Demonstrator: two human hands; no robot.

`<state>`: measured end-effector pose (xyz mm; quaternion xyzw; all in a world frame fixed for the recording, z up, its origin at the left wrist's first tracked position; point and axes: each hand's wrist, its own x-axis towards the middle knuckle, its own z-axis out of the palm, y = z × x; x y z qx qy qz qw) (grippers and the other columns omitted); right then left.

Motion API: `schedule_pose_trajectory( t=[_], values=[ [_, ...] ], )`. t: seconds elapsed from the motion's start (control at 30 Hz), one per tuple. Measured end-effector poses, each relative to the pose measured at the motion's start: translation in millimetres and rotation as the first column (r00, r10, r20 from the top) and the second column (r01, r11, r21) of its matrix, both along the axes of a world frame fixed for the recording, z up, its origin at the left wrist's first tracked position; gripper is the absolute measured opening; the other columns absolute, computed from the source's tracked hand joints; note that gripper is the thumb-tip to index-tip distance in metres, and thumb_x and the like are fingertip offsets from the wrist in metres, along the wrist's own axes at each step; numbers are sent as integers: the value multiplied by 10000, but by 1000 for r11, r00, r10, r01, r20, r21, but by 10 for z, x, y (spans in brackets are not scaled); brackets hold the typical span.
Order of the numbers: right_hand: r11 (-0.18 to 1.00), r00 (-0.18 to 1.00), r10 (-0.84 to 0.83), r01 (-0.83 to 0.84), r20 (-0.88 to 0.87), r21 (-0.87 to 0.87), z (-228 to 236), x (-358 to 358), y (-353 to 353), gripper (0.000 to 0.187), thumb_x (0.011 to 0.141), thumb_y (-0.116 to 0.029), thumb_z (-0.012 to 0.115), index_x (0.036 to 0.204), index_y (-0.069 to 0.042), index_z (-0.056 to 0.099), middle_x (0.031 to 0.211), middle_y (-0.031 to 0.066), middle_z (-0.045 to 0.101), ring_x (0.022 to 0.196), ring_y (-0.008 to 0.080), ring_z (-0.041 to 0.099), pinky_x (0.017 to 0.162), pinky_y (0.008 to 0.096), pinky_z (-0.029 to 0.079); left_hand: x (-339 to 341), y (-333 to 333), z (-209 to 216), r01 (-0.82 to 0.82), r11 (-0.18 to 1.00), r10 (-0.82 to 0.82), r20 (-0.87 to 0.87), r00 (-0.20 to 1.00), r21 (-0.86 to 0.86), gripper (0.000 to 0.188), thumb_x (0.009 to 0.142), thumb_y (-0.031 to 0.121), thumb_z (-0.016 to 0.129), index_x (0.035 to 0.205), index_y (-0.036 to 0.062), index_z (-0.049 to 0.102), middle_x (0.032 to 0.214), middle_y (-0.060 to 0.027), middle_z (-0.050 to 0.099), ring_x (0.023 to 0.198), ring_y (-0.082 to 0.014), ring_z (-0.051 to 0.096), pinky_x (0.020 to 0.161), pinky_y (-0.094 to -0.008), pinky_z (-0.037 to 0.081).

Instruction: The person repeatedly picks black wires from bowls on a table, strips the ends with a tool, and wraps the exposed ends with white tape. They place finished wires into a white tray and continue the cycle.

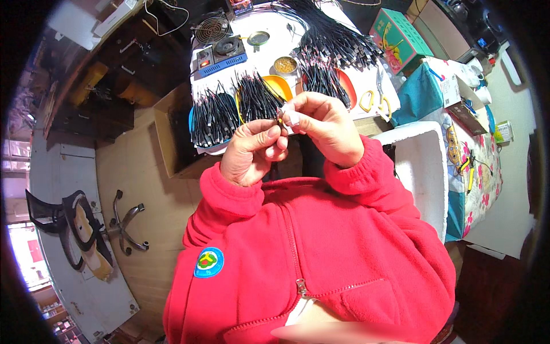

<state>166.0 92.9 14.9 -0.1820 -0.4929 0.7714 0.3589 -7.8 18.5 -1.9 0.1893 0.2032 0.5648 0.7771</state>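
My hands meet in front of my chest, at the near edge of the white table. My left hand (252,150) is closed, thumb against fingers, on a small dark piece with a yellow spot (281,121); its exact kind is too small to tell. A small white piece (293,118) is pinched by my right hand (329,127), close against the left fingertips. Just beyond lie bundles of short black cables with plugs: one bundle (213,119) in a blue tray, another (256,98) in a yellow tray (279,87), a third (322,77) in an orange tray (347,86).
A long heap of black cables (335,37) covers the table's far right. A blue device (222,57), a tin of amber granules (285,65) and yellow-handled scissors (375,100) lie around. A white foam box (421,172) stands right, a cardboard box (172,135) left.
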Motion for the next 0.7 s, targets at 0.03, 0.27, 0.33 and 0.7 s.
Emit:
schedule_pose_trajectory(
  t=[0.03, 0.27, 0.33, 0.7],
  values=[
    [1000, 1000, 5, -5, 18, 23, 21, 13, -2, 160, 880, -69, 655, 1009, 20, 625, 930, 62, 659, 833, 117, 620, 758, 248, 506, -4, 3, -2, 6, 1000, -6, 5, 1000, 4, 123, 889, 62, 614, 957, -29, 658, 800, -109, 665, 617, -117, 566, 558, -234, 438],
    [1000, 1000, 23, -23, 14, 7, 47, 24, -3, 159, 889, -96, 654, 997, 16, 623, 917, 45, 652, 809, 105, 607, 737, 231, 494, 32, -7, 11, -11, 1000, 12, -127, 992, 8, 123, 909, 94, 587, 962, 2, 648, 789, -85, 654, 577, -75, 509, 587, -246, 431],
    [998, 1000, 22, -22, 0, -61, 4, 12, 1, 151, 889, -98, 654, 990, 8, 620, 917, 46, 650, 801, 105, 605, 720, 226, 490, 63, -13, 4, -53, 998, 59, -145, 988, 46, 119, 901, 86, 599, 966, 3, 655, 801, -96, 663, 582, -81, 517, 581, -241, 432],
    [1000, 1000, 9, -9, -28, 8, -125, 79, 50, 115, 913, -109, 613, 962, -23, 555, 861, 11, 587, 754, 73, 530, 676, 209, 434, 151, 4, 36, -144, 945, 296, -587, 754, 292, 175, 897, 50, 625, 1051, -22, 667, 795, -106, 680, 596, -64, 521, 545, -185, 417]
  ],
)
